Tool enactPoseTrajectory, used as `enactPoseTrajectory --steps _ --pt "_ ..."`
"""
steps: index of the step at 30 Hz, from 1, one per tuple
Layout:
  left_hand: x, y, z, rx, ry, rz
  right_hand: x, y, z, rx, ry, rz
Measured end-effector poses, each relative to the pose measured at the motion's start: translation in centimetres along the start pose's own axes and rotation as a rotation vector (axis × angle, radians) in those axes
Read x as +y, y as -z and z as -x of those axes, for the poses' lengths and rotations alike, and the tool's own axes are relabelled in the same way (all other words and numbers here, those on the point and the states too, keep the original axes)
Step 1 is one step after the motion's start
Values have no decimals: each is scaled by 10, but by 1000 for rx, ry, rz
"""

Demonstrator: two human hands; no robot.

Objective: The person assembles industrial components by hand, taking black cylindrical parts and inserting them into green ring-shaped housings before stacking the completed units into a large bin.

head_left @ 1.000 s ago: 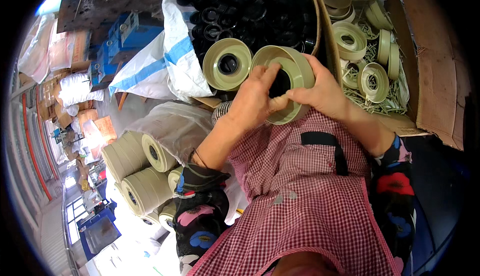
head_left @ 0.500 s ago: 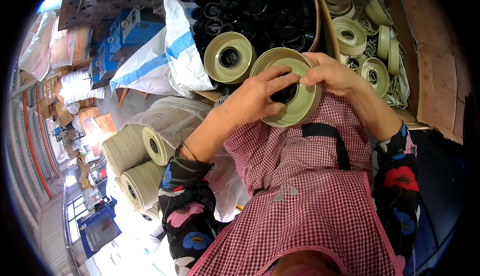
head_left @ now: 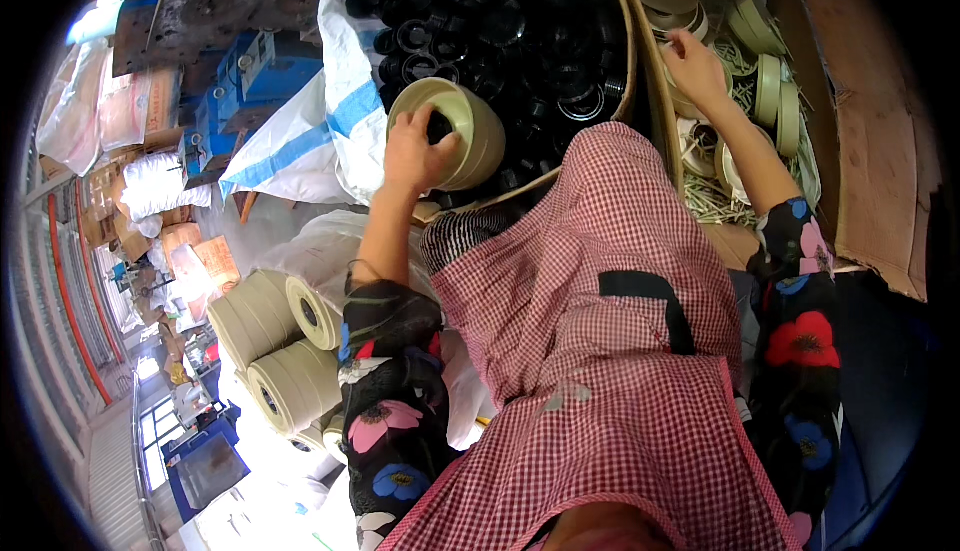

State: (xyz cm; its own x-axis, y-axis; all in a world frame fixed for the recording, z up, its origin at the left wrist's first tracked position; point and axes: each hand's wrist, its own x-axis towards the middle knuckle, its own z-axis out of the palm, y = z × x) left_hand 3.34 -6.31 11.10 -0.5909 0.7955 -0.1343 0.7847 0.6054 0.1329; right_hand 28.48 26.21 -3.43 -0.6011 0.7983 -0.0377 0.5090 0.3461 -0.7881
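Observation:
My left hand [head_left: 412, 154] reaches into the mouth of a beige round plastic part [head_left: 478, 143]. Its fingers and thumb close around the black centre piece there. This part tops a short stack resting among black plastic pieces [head_left: 505, 26] in a large carton. Over at the right, my right hand [head_left: 695, 69] is above another carton, nearest to its loose beige rings [head_left: 768, 91]. Its fingers are apart, and nothing shows in them. Part of a beige ring lies hidden under that hand.
Cardboard walls [head_left: 640, 61] divide the two cartons. A white woven sack [head_left: 345, 101] drapes over the left carton's side. Plastic-wrapped stacks of beige parts [head_left: 290, 386] stand at lower left. Thin pale sprue pieces [head_left: 712, 201] lie among the rings. Blue machinery [head_left: 270, 76] is farther left.
My hands have moved apart. The beige part held between them is now on the stack at left under my left hand. My right hand has let go and moved up to the right carton.

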Motion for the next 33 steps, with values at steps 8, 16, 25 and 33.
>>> enactPoseTrajectory --steps 8,16,25,33 --pt "64 10 -20 189 -146 22 90 -12 54 -252 -179 725" --pt "136 -80 -55 30 -248 296 99 16 69 61 -69 126" --pt "135 -65 -44 426 -131 452 27 117 101 437 -210 -883" --pt "210 -5 15 -101 169 1554 -101 81 130 -122 -389 -1426"
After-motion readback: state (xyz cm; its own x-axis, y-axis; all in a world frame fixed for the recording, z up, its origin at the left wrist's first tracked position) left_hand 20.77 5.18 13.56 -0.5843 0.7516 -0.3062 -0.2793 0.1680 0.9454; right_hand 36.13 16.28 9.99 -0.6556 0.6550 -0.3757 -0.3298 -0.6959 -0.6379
